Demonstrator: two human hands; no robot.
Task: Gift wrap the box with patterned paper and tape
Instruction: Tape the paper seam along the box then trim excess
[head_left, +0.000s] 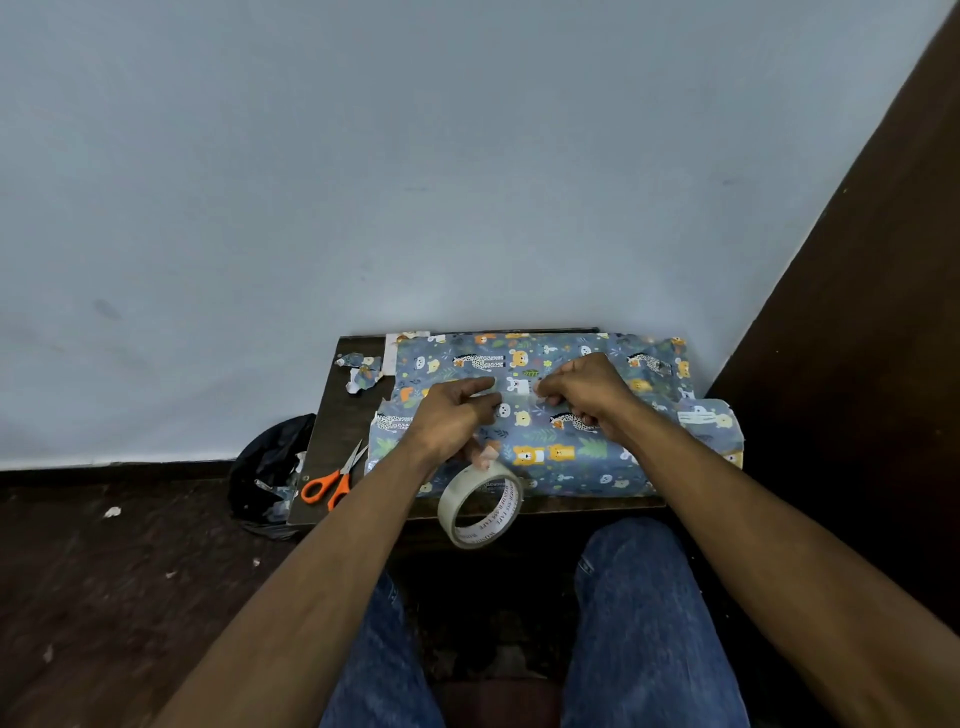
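Note:
The box (540, 462) lies on a small dark table (337, 415), covered in blue paper printed with animals. A short clear strip of tape (517, 401) is stretched over the top of the box between my two hands. My left hand (457, 410) pinches one end of the strip, and the clear tape roll (480, 506) hangs from its lower fingers over the table's near edge. My right hand (584, 392) pinches the other end with curled fingers. A loose rolled flap of paper (711, 418) sticks out at the right end of the box.
Orange-handled scissors (335, 480) lie at the table's front left. Torn paper scraps (363, 371) sit at the back left corner. A black bag (270, 467) stands on the floor left of the table. The wall rises directly behind. My knees are under the front edge.

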